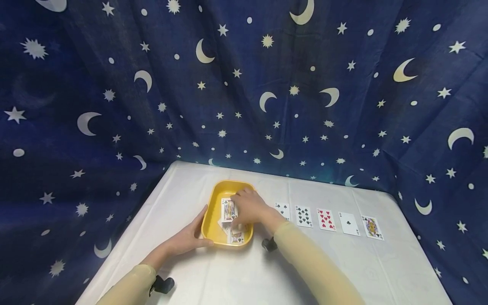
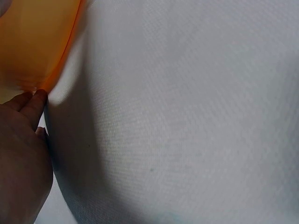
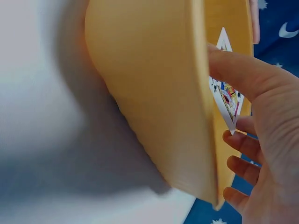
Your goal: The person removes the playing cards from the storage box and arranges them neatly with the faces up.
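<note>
A yellow plastic tray [image 1: 207,226] stands on the white-covered table, with a few playing cards in it. My right hand [image 1: 249,207] reaches over its right side and pinches a face card [image 1: 228,210] by the edge, between thumb and index finger. That same face card [image 3: 229,100] appears tilted in the right wrist view. Below it in the tray lies another face card [image 1: 236,237], partly covered by my fingers. My left hand [image 1: 187,237] rests against the tray's near left corner, fingers extended along the left wall, thumb by the front rim.
Right of the tray, face-up cards form a row: a partly hidden spade card [image 1: 282,207], a spade card [image 1: 303,216], a heart card [image 1: 326,219], an ace of clubs [image 1: 349,223] and a face card [image 1: 372,227]. A dark blue star-and-moon curtain [image 1: 244,84] hangs behind the table.
</note>
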Motion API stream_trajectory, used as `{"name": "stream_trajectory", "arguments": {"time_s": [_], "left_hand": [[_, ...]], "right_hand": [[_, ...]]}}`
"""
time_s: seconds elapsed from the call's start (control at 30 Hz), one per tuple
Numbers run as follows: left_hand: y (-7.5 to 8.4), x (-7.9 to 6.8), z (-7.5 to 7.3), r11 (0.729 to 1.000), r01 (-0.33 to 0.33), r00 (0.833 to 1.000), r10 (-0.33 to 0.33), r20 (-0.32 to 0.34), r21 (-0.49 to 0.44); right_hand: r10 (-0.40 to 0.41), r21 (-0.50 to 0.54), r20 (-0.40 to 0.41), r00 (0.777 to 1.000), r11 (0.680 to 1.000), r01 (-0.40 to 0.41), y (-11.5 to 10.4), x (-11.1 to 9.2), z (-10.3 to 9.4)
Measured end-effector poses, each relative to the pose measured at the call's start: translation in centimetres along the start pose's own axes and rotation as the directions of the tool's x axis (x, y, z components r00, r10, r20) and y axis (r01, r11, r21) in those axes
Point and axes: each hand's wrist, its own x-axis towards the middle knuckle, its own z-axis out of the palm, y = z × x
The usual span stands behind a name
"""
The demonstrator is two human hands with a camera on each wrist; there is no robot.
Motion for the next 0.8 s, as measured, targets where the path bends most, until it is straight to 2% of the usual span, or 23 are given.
{"name": "stream_trajectory", "arguments": {"time_s": [0.37, 0.57, 0.8], "left_hand": [[-0.1, 0.0, 0.2, 1.000, -0.004, 1.000, 0.004, -0.013, 0.005], [0.2, -0.1, 0.3, 1.000, 0.024, 1.000, -0.023, -0.014, 0.020], [0.1, 0.0, 0.2, 0.999, 0.040, 0.999, -0.039, -0.013, 0.029]], "right_hand": [[0.007, 0.078, -0.159, 0.987, 0.997, 0.006, 2.4, -4.1, -3.5], [0.048, 0.069, -0.232, 0.972, 0.997, -0.032, 5.3, -7.0, -5.0], [0.087, 0.050, -0.275, 0.958, 0.996, -0.076, 8.6, -10.5, -5.2]]}}
